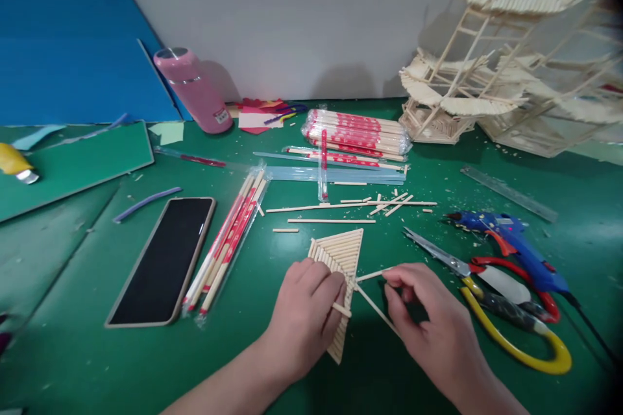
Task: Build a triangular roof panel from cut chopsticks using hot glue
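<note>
A triangular panel of glued wooden sticks (343, 253) lies flat on the green mat (97, 350), near the front. My left hand (304, 314) rests on its lower part, fingers curled, with a short stick end showing at the fingertips. My right hand (433, 321) pinches a thin wooden stick (374, 309) that runs along the panel's right edge; a second short stick (372, 274) pokes out by its fingertips.
Yellow-handled scissors (491, 305), red-handled pliers (516, 285) and a blue glue gun (511, 243) lie to the right. A phone (163, 259) and wrapped chopsticks (226, 246) lie left; loose sticks (350, 206) and a chopstick pack (357, 133) behind. A stick model (511, 58) stands far right; a pink bottle (195, 87) at the back.
</note>
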`<act>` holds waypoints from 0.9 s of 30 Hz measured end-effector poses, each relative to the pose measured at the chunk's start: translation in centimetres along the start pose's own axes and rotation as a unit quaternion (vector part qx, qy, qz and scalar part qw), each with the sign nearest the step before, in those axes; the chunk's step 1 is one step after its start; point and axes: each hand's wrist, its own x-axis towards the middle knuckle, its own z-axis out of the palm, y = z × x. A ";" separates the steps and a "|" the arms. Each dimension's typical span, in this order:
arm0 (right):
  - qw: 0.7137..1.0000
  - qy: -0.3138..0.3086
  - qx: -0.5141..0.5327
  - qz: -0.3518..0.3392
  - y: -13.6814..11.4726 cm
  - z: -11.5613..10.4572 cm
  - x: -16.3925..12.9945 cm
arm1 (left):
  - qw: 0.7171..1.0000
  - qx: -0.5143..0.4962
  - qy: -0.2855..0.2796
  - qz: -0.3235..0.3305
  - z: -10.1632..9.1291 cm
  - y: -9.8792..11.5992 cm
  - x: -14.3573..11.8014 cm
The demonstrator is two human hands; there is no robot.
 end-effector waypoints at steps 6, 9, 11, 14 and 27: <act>0.994 -0.059 -0.076 -0.060 -0.8 1.2 0.0 | 0.998 0.008 -0.053 0.020 -0.1 -0.2 -0.2; 0.990 -0.067 -0.107 -0.068 -0.7 1.4 0.1 | 0.997 0.017 -0.065 0.028 -0.2 -0.3 -0.2; 0.987 -0.073 -0.122 -0.076 -0.7 1.4 0.2 | 0.997 0.019 -0.072 0.030 -0.2 -0.3 -0.2; 0.983 -0.079 -0.140 -0.086 -0.8 1.4 0.4 | 0.995 0.021 -0.091 0.025 -0.2 -0.3 -0.2; 0.957 -0.169 -0.183 -0.146 -1.0 0.4 1.9 | 0.992 0.032 -0.118 0.009 -0.4 0.0 -0.3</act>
